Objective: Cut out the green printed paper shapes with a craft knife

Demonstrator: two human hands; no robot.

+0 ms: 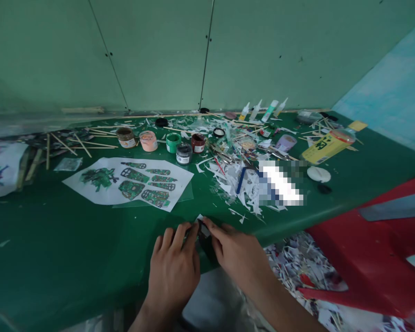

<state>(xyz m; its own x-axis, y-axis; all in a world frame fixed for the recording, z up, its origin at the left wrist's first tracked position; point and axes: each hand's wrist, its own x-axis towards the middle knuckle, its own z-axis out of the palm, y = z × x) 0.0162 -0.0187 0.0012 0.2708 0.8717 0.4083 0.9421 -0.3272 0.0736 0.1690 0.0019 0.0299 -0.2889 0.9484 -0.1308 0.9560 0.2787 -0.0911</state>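
At the near edge of the green-covered table, my left hand [174,263] and my right hand [240,253] meet around a small dark flat piece [204,234] with a pale tip. The right thumb and fingers pinch it from the right. On the other side, my left fingers are bent down and pressed against it; their undersides are hidden. Just beyond my hands lies a white paper sheet [102,196] with green-and-brown patterned cut-out shapes [131,189] on it.
Open paint jars [173,143] stand behind the sheet. White paper scraps [224,180], thin sticks [103,145] and a blue-handled tool [242,180] are strewn about. Glue bottles [269,111] stand by the wall. A yellow-labelled jar [327,146] lies right, above a red chair [366,258].
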